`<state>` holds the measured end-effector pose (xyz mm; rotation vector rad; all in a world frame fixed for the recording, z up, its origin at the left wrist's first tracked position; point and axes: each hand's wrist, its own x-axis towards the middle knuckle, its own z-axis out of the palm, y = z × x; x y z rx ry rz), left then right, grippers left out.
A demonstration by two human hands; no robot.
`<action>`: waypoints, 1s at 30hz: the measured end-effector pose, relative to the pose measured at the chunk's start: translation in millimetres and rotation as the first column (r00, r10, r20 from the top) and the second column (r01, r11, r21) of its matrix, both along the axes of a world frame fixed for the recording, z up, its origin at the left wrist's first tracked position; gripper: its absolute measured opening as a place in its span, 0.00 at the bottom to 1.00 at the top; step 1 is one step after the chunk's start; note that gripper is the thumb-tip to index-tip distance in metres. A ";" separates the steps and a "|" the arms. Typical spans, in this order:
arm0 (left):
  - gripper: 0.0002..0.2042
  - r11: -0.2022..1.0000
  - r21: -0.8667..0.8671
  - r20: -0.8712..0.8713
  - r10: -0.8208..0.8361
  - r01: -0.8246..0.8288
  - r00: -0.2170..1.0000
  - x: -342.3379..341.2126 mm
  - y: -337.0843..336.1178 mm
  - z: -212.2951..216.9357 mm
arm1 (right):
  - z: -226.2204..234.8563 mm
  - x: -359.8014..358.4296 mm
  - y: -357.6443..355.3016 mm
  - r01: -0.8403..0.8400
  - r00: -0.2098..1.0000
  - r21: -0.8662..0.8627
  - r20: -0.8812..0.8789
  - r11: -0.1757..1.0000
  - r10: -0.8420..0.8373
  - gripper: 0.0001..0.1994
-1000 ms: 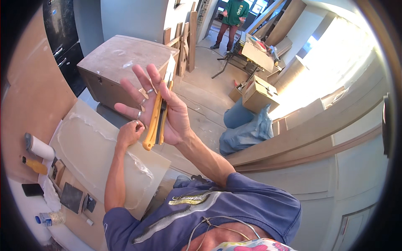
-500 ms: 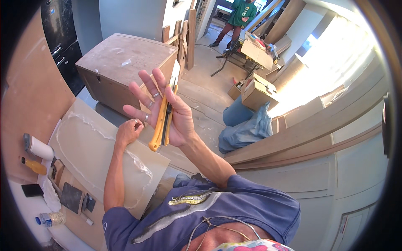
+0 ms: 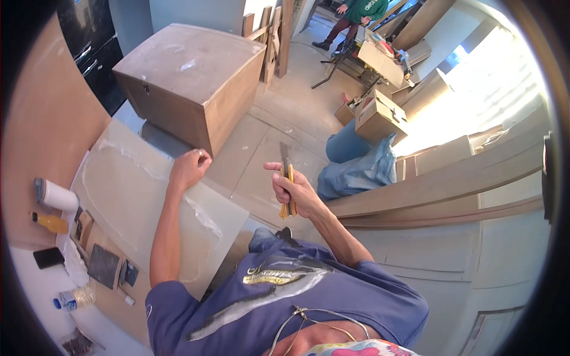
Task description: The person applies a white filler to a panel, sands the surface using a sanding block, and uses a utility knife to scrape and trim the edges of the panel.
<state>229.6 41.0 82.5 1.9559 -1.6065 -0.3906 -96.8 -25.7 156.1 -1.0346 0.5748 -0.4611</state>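
My right hand (image 3: 298, 194) is closed round a yellow utility knife (image 3: 287, 204), its index finger pointing left. The knife's blade (image 3: 284, 153) sticks out, pointing away from me above the floor. To the left, my left hand (image 3: 189, 170) is at the far right edge of a large pale board (image 3: 133, 196), fingers curled in; whether they hold anything is hidden. A ragged, shiny whitish line curves round the board's surface, and my left forearm crosses above it.
A big wooden chest (image 3: 190, 71) stands beyond the board. At left lie a yellow bottle (image 3: 50, 223), a white roll (image 3: 59, 196), a phone (image 3: 48, 258) and a plastic bottle (image 3: 74, 298). Blue sacking (image 3: 362, 169) and a cardboard box (image 3: 380, 115) sit right; a person (image 3: 356, 18) stands far off.
My right hand has turned over and moved right and lower with the knife, its spread fingers now mostly curled round the handle. My left hand has shifted slightly; the view has tilted down.
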 end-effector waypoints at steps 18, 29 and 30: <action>0.09 0.995 -0.084 -0.080 -0.059 0.052 0.995 14.4 -3.9 -19.8 | 88.0 46.2 -7.2 0.061 0.998 -0.509 0.017 0.859 -0.061 0.30; 0.10 0.988 0.141 0.002 0.055 -0.054 0.998 4.1 8.3 -12.6 | -86.3 -3.2 66.9 -0.214 0.918 -0.167 -0.372 0.962 0.140 0.19; 0.11 0.985 0.153 0.008 0.077 -0.078 0.997 -0.8 0.6 -4.8 | -89.3 -5.8 67.4 -0.214 0.923 -0.194 -0.361 0.957 0.133 0.19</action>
